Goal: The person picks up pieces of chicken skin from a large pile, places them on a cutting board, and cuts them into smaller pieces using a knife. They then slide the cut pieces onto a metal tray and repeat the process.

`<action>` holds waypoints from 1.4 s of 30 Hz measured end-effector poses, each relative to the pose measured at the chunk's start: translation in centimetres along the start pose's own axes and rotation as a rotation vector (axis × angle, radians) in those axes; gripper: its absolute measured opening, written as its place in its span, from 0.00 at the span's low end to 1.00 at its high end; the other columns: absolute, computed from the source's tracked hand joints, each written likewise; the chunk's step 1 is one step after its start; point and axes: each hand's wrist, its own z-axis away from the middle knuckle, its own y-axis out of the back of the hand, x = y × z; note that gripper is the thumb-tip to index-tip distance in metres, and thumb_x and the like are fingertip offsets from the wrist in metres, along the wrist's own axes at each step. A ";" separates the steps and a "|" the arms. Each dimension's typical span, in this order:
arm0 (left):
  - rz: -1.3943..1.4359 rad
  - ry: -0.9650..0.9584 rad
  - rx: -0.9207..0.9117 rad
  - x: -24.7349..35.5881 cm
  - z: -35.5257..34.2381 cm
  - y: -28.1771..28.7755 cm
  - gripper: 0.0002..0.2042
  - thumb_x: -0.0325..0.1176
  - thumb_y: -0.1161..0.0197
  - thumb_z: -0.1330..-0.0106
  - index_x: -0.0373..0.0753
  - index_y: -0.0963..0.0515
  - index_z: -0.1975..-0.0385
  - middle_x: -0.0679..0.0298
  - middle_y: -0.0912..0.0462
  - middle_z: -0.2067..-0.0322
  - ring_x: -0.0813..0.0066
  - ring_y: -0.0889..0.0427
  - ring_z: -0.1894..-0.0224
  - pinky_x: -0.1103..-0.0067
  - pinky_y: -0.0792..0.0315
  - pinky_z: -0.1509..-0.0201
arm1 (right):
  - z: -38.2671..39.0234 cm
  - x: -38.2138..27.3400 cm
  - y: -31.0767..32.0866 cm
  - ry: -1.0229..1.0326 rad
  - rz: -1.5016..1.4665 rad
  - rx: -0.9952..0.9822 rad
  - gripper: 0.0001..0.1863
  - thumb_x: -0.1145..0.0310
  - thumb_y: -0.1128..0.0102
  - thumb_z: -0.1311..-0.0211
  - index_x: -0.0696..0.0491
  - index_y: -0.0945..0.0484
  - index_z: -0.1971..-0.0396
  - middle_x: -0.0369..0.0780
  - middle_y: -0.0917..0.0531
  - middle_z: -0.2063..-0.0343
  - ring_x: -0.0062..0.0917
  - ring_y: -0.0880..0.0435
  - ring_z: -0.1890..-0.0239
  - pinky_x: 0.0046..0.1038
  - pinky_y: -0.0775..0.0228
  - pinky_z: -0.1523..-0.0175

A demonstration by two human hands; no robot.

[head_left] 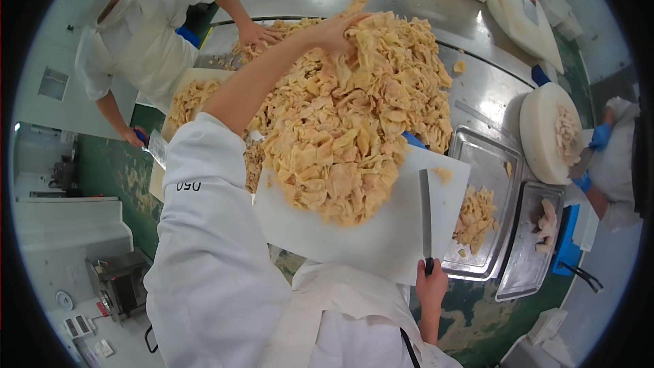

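Note:
A tall heap of pale yellow chicken skin pieces [334, 129] spills over the near part of a white cutting board [409, 225]. My left arm reaches across the heap to its far side, where my left hand [335, 34] curls around some pieces near the top; its fingertips are partly hidden among them. At the board's right, my right hand [430, 283] is wrapped round the black handle of a long knife [426, 211]. The blade lies over the board, pointing away from me, beside a small scrap of skin.
Right of the board, a metal tray [501, 232] holds cut pieces; another tray [514, 266] carries a larger pale piece. A co-worker at left [146, 27] touches the heap and holds a knife [157, 146]. Another person in blue gloves cuts at a round board [535, 133].

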 end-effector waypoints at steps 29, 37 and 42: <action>-0.140 0.213 -0.140 16.3 20.3 -10.1 0.32 0.46 0.27 0.45 0.51 0.29 0.38 0.55 0.29 0.38 0.53 0.29 0.38 0.63 0.34 0.35 | 0.5 2.8 0.7 0.176 0.000 0.048 0.18 0.57 0.39 0.36 0.59 0.28 0.73 0.53 0.23 0.82 0.56 0.23 0.73 0.46 0.34 0.70; -0.166 0.268 0.156 18.6 24.5 -14.7 0.31 0.43 0.29 0.47 0.53 0.29 0.40 0.59 0.32 0.37 0.51 0.31 0.38 0.51 0.40 0.35 | 1.0 5.7 2.3 0.217 0.014 -0.025 0.19 0.56 0.38 0.38 0.59 0.25 0.72 0.54 0.22 0.80 0.55 0.22 0.70 0.47 0.33 0.67; -0.359 0.443 0.248 13.6 24.9 -16.2 0.19 0.45 0.31 0.43 0.44 0.19 0.55 0.56 0.16 0.65 0.60 0.18 0.57 0.63 0.26 0.53 | -1.4 3.3 2.0 0.423 -0.016 0.011 0.19 0.56 0.39 0.37 0.61 0.25 0.71 0.54 0.21 0.79 0.55 0.21 0.70 0.45 0.31 0.67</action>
